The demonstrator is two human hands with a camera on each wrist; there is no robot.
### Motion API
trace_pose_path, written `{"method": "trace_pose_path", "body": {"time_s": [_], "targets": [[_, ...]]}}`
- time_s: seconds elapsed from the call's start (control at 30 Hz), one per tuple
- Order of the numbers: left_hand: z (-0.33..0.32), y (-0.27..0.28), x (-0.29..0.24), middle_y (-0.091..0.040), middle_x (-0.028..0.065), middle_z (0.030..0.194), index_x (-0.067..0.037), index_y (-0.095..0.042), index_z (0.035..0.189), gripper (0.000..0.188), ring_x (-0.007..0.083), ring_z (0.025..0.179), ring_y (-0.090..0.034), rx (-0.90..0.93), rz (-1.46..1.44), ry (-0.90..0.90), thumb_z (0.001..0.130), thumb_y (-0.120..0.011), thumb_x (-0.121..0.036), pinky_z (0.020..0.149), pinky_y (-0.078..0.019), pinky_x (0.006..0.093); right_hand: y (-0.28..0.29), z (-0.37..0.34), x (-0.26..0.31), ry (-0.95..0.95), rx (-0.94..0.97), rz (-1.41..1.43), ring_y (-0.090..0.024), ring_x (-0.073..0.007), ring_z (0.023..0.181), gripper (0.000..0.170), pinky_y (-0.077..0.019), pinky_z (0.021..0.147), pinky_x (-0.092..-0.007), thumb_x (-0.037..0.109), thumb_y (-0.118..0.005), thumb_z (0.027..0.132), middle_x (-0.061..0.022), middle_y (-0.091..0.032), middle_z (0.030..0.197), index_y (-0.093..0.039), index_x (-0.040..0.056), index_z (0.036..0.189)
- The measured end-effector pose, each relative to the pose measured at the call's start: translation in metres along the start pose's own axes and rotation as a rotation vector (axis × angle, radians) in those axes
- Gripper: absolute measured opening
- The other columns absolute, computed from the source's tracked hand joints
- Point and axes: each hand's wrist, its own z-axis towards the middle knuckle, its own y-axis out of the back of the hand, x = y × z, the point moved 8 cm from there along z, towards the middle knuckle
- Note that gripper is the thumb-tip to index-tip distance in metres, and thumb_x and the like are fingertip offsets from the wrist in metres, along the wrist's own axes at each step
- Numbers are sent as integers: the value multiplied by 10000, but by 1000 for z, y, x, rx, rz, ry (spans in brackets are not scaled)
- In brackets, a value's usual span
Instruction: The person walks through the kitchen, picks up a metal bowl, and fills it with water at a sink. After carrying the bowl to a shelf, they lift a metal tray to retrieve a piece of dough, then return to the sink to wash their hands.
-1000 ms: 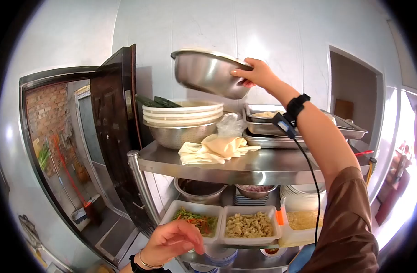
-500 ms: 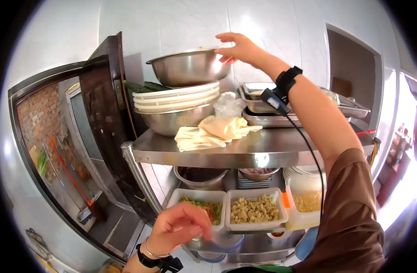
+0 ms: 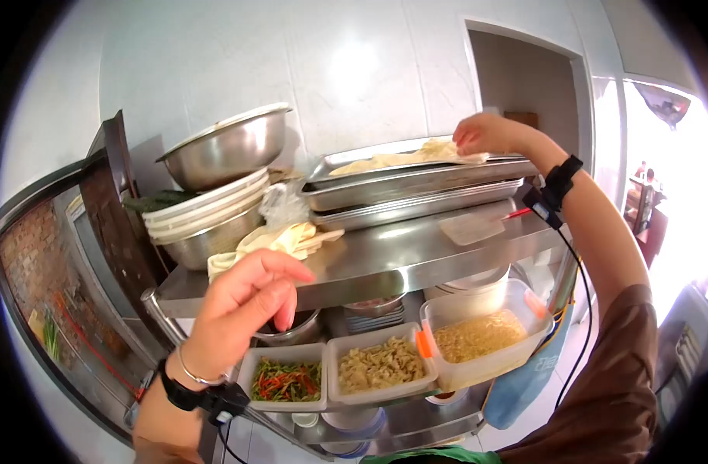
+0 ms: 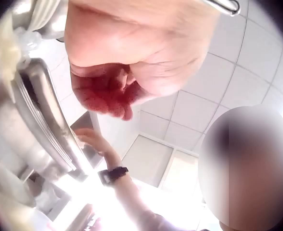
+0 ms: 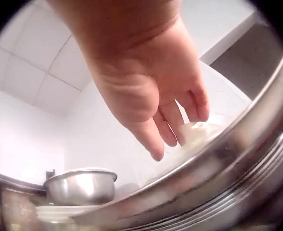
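Observation:
My right hand (image 3: 494,134) (image 5: 148,82) is over the right end of a metal tray (image 3: 400,183), fingers pointing down and slightly bent. Its fingertips are at a pale, cream, sheet-like material (image 3: 427,153) (image 5: 199,134) lying in the tray; whether they touch it I cannot tell. The thumb stands apart from the fingers. My left hand (image 3: 242,309) (image 4: 136,53) hangs in front of the shelf, loosely curled and holding nothing. At the left, a steel bowl (image 3: 234,151) (image 5: 84,187) sits tilted on the stacked white rims (image 3: 207,210).
Cream cloth-like pieces (image 3: 280,241) and a clear plastic bag (image 3: 284,203) lie by the stack. A flat scraper-like piece (image 3: 471,228) rests on the top shelf (image 3: 385,246). Below stand tubs of shredded vegetables (image 3: 286,380), pale pieces (image 3: 379,366) and yellowish food (image 3: 479,338). A doorway opens at left.
My right hand has left the steel bowl, which stays on the stack, and has moved right and down to the tray. The view has turned right. My left hand remains loosely curled.

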Motion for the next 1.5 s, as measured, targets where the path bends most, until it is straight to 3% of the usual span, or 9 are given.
{"method": "trace_pose_path", "body": {"time_s": [0.3,0.37,0.5,0.57,0.73,0.93,1.17,1.43,1.5], "targets": [[109,-23,-3,-573,37,996,8,-594,1018,142,79,862,-550,63,443,40,890,-583,-54,730,-464,215,-21,-3,-32,31,60,123,-604,-275,980,353,-464,866,-355,281,-677,808,-134,-649,1051,-629,51,1073],[131,-24,9,-582,39,947,-15,-616,997,164,96,796,-563,55,591,-61,855,-635,-94,691,-471,223,-4,-8,-7,232,-131,-320,-620,-266,902,379,-493,758,-348,327,-687,749,-118,-648,992,-626,69,1020],[154,-39,20,-559,99,1043,-20,-589,1051,264,233,931,-545,84,902,-208,818,-654,-123,771,-487,306,-6,-10,3,247,-252,-511,-593,-312,888,165,-489,759,-392,216,-568,841,-132,-596,886,-607,87,936],[158,-49,15,-535,120,1111,-3,-540,1137,358,284,999,-535,17,1227,-454,815,-650,-115,876,-450,344,1,-16,1,336,-399,-469,-585,-325,867,130,-484,751,-416,200,-530,885,-131,-571,841,-598,93,914],[180,-51,41,-613,88,957,-66,-540,1007,246,275,987,-543,21,1582,-283,826,-643,-196,876,-379,389,29,0,-18,210,-600,-224,-589,-345,756,259,-481,691,-431,330,-547,908,-128,-577,756,-597,84,846],[193,-51,54,-627,95,830,-43,-517,983,275,302,911,-581,0,1675,-275,820,-659,-212,829,-416,401,64,-14,6,295,-1063,-471,-576,-255,593,389,-450,538,-371,448,-614,834,-64,-565,628,-533,100,678],[200,-39,55,-623,134,852,-25,-487,923,287,338,826,-618,-107,1518,-252,803,-675,-205,680,-498,421,125,-86,17,367,-1244,-549,-524,-254,514,385,-419,470,-360,437,-672,794,-46,-526,571,-534,110,646],[226,-10,11,-595,152,759,-32,-463,827,287,363,726,-579,-188,1320,-357,823,-659,-241,634,-449,429,210,-238,7,280,-1390,-409,-484,-102,571,187,-394,511,-232,282,-650,886,-15,-573,644,-656,98,852],[235,2,-13,-568,164,692,-26,-449,802,311,370,672,-548,-309,1292,-362,843,-647,-262,600,-418,430,221,-274,-2,255,-1327,-445,-566,-78,701,165,-443,611,-216,239,-599,931,-12,-629,812,-661,96,986]]}}
